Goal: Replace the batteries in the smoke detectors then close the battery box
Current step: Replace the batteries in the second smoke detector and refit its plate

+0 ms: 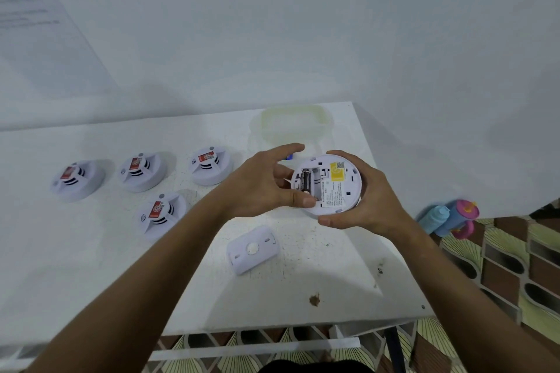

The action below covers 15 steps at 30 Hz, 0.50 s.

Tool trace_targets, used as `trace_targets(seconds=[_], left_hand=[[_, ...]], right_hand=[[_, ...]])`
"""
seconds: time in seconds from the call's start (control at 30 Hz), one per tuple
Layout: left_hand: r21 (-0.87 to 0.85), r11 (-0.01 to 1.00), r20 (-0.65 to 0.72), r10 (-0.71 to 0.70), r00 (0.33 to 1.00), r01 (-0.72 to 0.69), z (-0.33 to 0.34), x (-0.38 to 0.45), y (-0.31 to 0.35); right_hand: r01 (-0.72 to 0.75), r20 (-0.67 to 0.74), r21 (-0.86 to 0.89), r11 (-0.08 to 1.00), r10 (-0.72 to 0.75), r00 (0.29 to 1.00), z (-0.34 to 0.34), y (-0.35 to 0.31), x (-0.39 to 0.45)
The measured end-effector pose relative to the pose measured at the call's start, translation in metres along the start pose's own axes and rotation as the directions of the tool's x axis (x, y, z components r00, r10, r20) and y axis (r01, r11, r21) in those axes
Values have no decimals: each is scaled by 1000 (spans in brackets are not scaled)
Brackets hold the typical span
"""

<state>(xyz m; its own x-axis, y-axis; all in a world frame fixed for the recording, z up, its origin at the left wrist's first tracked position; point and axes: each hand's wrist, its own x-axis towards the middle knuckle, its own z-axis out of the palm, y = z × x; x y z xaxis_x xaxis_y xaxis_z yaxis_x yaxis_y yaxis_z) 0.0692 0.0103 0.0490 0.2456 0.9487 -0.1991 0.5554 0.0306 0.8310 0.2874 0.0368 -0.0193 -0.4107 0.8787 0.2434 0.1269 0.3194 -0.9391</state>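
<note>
**Detector held back-up over the table, one battery seated**

Starting at your far left, four smoke detectors sit face-up on the white table (pixel 91 266): one at the far left (pixel 77 180), a second (pixel 141 172) beside it, a third (pixel 211 165) further right in the same row, and a fourth (pixel 160 215) nearer to you, below the gap between the second and third. Each shows a red label on its raised centre.

Your left hand (pixel 260 188) comes next. Its fingers are curled, the thumb tip pressing at the near-left rim of the open detector (pixel 328 183), the index arching over towards its far edge. Whether those fingers pinch anything of their own is not clear.

Below your hands, a white mounting plate (pixel 253 248) lies flat on the table, its long axis running from near-left to far-right.

The open detector is turned back-side up, tilted towards you, above the table's right part. In its battery bay a black cylindrical battery (pixel 306 183) lies with its long axis running away from you, nearly vertical in view. A yellow sticker (pixel 338 174) sits to its right.

Your right hand (pixel 360 203) grips the detector's right rim, thumb wrapped under the near edge.

Behind, a translucent battery box (pixel 295 124) stands near the table's far edge. On the floor at right lie bottles (pixel 448 218).
</note>
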Motion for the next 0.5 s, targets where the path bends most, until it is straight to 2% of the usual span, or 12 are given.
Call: trace_targets(seconds=[0.3,0.47,0.5], left_hand=[[-122,992,-73,-51,996,41,6,2,-13],[-70,994,-52,-91,995,87,2,6,-14],[-48,995,-83,-93,992,89,-1,7,-14]], right_hand=[[-6,15,-86,996,8,1000,8,5,1],[-31,9,-106,994,32,999,8,6,2],[-40,5,-105,994,41,999,7,7,2]])
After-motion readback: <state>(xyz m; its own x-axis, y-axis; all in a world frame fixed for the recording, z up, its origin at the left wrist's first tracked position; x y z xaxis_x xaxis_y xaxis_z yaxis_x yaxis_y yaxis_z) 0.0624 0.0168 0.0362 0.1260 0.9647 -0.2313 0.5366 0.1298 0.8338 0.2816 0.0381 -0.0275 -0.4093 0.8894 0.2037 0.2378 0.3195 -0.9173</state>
